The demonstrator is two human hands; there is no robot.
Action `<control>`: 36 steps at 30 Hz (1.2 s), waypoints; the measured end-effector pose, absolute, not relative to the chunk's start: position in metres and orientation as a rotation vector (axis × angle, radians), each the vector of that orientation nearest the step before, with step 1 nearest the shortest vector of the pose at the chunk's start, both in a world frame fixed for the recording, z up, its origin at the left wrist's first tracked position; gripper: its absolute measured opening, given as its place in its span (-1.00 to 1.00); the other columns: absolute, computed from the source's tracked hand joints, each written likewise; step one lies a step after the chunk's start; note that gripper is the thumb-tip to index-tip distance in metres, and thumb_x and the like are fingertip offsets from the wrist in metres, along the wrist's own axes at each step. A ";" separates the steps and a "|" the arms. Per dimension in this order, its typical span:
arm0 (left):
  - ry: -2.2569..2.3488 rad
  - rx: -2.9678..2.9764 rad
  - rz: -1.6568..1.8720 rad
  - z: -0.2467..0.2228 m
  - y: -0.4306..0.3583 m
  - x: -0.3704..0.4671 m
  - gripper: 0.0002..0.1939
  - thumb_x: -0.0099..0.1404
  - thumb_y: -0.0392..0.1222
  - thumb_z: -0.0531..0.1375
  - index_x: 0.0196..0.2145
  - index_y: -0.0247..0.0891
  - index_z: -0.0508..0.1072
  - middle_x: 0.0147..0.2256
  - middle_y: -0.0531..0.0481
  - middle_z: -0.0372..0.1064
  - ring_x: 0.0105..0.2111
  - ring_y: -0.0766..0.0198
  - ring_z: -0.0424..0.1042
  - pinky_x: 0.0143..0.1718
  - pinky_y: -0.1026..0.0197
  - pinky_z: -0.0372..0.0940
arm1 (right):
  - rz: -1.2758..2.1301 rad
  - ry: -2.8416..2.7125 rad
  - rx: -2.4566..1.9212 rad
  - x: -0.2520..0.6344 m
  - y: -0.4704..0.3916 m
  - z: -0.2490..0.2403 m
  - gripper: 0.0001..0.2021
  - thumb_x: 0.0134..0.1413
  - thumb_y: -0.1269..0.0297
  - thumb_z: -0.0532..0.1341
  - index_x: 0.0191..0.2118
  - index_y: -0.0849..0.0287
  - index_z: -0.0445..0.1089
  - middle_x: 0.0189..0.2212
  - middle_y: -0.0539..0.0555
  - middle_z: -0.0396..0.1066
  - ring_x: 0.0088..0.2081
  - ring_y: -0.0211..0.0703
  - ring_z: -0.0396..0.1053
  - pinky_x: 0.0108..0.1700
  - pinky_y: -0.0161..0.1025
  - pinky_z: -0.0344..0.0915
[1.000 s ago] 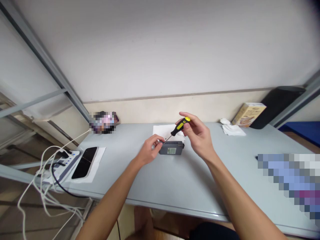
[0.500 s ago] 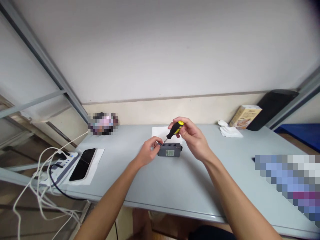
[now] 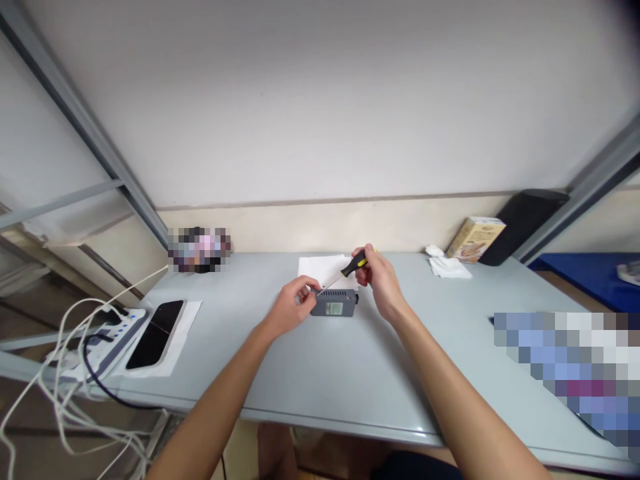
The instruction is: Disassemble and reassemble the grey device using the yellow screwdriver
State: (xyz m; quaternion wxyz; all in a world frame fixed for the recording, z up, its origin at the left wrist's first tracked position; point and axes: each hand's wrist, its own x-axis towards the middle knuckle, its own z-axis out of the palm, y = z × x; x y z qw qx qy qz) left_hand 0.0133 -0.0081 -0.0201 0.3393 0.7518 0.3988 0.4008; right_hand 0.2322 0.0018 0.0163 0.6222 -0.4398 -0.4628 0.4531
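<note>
A small dark grey box (image 3: pixel 345 309) with a row of vent slots and a pale green label stands on the desk in front of me. My left hand (image 3: pixel 295 303) is closed on its left end, thumb and fingers at the upper corner. In my right hand (image 3: pixel 377 277) is a black-and-yellow screwdriver (image 3: pixel 354 264), its shaft slanting down to the left. The tip reaches the box's top left, close to my left fingertips; whether it sits in a screw is too small to tell. Behind the box lies a white paper sheet (image 3: pixel 320 267).
On the left are a phone (image 3: pixel 156 333) on white paper and a power strip (image 3: pixel 113 347) with tangled white cables (image 3: pixel 63 373). A yellow carton (image 3: pixel 476 240), crumpled tissue (image 3: pixel 450 267) and black case (image 3: pixel 525 227) stand back right. Blurred items lie at both sides.
My right hand has lowered, and the screwdriver now leans flatter to the left. My left hand stays at the box's left end. The whole view has shifted slightly.
</note>
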 end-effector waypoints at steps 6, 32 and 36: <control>1.029 2.077 1.129 -0.012 -0.009 0.010 -0.91 0.33 -0.28 0.18 -0.23 -0.22 0.49 -0.25 -0.02 0.46 -0.31 0.27 0.37 -0.20 0.19 0.28 | 1.127 -0.726 -1.016 0.241 0.018 -0.008 -0.44 0.04 -0.37 0.26 -0.28 0.12 0.42 -0.68 -0.14 0.14 -0.62 -0.29 0.05 -0.58 -0.31 0.00; 1.341 2.255 0.917 -0.033 0.008 -0.011 -0.73 0.53 -0.14 0.05 0.06 -0.22 0.46 -0.04 -0.14 0.45 0.05 0.07 0.38 0.12 -0.01 0.30 | 1.150 -1.037 -1.193 0.230 0.014 -0.028 -0.46 0.16 -0.30 0.19 -0.06 0.09 0.51 -0.42 0.01 0.54 -0.48 -0.23 0.23 -0.42 -0.31 0.12; 1.416 2.283 0.908 -0.037 0.012 -0.012 -0.74 0.46 -0.28 0.09 0.04 -0.20 0.46 -0.04 -0.13 0.45 0.04 0.06 0.38 0.13 -0.01 0.32 | 1.125 -1.023 -1.194 0.230 0.014 -0.025 -0.44 0.13 -0.32 0.19 -0.09 0.09 0.51 -0.43 0.03 0.53 -0.49 -0.21 0.23 -0.42 -0.26 0.12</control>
